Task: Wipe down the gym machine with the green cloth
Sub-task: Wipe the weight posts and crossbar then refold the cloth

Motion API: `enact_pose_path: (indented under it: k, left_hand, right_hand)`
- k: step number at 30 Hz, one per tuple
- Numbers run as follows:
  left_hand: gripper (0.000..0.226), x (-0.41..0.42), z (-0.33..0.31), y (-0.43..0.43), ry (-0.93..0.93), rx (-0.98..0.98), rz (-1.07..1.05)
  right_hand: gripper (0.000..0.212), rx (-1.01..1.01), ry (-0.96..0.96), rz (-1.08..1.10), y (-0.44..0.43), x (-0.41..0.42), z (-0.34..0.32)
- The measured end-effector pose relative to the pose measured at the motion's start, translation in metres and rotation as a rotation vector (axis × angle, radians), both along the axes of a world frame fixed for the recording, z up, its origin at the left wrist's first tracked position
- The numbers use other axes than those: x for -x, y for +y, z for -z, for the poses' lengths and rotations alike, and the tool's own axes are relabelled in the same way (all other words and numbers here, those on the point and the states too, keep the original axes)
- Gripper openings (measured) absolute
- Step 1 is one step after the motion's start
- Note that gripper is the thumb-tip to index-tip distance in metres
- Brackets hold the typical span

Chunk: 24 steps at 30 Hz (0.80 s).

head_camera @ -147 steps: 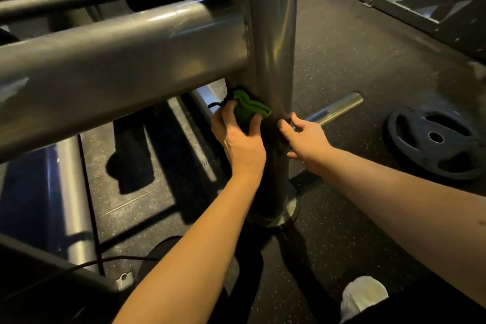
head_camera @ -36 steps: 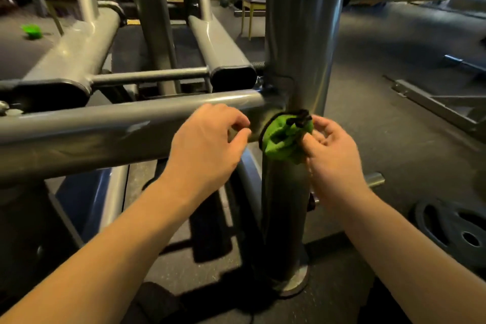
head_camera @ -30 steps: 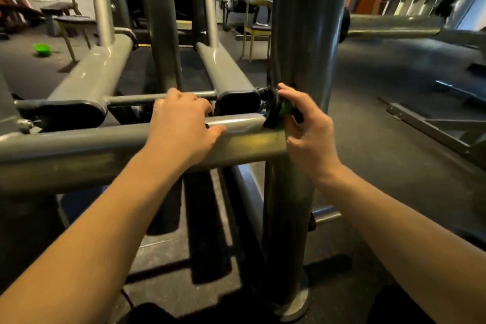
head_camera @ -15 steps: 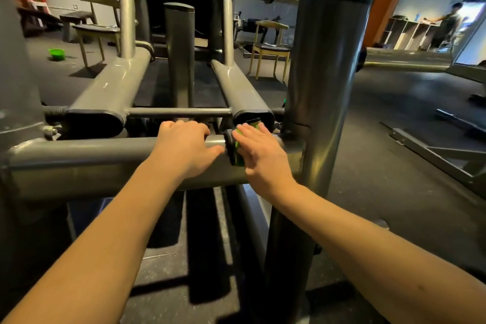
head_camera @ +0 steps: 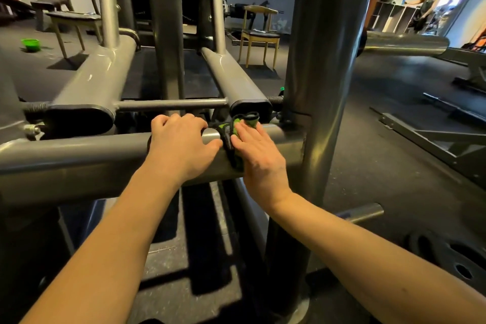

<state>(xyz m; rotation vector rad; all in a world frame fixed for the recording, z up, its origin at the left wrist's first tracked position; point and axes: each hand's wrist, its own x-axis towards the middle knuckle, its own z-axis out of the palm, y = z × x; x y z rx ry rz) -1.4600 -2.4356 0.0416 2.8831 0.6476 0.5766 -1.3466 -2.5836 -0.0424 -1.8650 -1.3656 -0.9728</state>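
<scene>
The gym machine is a grey steel frame with a thick horizontal bar (head_camera: 65,163) across the front and a tall upright post (head_camera: 326,60) at its right end. The green cloth with black edging (head_camera: 234,126) lies draped over the top of the horizontal bar, just left of the post. My right hand (head_camera: 259,152) presses flat on the cloth, fingers spread over it. Beside it, my left hand (head_camera: 181,144) curls over the same bar, its thumb almost touching the cloth's left edge. Most of the cloth is hidden under my right palm.
Two sloped grey arms (head_camera: 231,79) and a thin crossbar (head_camera: 171,105) run behind the bar. A weight plate (head_camera: 452,252) lies on the black floor at the right. Wooden chairs (head_camera: 259,34) and a green bowl (head_camera: 31,44) stand farther back. A person (head_camera: 426,5) is at the far right.
The cloth passed from my left hand low on the post to my right hand, rose up the post, then moved left onto the horizontal bar. My left hand settled on the bar.
</scene>
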Motion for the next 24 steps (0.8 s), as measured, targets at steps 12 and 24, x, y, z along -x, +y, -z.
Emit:
enact_pose_path:
  k: [12,24]
  left_hand:
    - [0.05,0.001,0.001,0.004,0.001,-0.051,0.018]
    - [0.049,0.0,0.002,0.005,0.003,-0.028,0.022]
  right_hand:
    - [0.018,-0.087,0.013,0.329,-0.048,-0.024,-0.008]
    - [0.022,-0.147,0.249,0.33,-0.065,-0.014,0.017]
